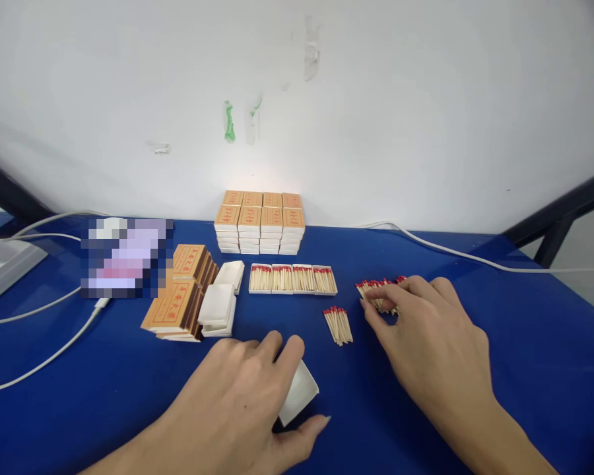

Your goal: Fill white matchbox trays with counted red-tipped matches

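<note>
Left grip (250, 379) at one white tray (299, 393); four matchboxes (282, 291) filled.

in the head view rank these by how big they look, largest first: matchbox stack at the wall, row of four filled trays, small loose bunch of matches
1. matchbox stack
2. row of four filled trays, about as wide but much shorter
3. small bunch of matches
</note>
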### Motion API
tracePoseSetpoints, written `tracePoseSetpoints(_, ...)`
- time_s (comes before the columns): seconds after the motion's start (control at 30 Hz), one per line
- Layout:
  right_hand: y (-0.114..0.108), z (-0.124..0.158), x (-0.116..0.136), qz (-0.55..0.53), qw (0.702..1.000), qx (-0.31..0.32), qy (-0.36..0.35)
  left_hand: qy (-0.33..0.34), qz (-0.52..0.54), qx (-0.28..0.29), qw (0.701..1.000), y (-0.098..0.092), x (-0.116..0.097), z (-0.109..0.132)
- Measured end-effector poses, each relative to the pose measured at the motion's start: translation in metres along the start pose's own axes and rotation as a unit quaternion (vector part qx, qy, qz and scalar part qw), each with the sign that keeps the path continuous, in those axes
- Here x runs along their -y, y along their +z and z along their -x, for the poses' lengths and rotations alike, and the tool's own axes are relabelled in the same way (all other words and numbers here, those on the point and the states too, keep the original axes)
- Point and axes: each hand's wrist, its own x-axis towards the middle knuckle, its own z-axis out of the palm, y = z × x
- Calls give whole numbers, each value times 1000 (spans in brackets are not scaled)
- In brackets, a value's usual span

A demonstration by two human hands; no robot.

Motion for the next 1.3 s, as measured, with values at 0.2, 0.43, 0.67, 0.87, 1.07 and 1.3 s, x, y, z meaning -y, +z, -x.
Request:
tracePoseSetpoints(0.2,-1,-3,0,-20,999,27,13,0,3,-3,1000,4,4,2)
tracePoseSetpoints(0.43,-12,-7,3,-83,989,92,75,-6,-7,-20,1000,10,1,5)
tracePoseSetpoints(0.67,-25,-7,6,-194,962,140,128,-3,-8,-19,1000,11,2,3)
tracePoseSetpoints(0.87,-23,-1,12,-212,956,169,112,3,-8,-29,1000,11,3,3)
tracePoseSetpoints(1.07,-27,-2,13,-215,954,181,106,-1,-5,-18,1000,11,3,3)
tracePoseSetpoints(1.3,-16,-3,2,-133,984,76,93,-4,-9,-22,1000,12,3,5)
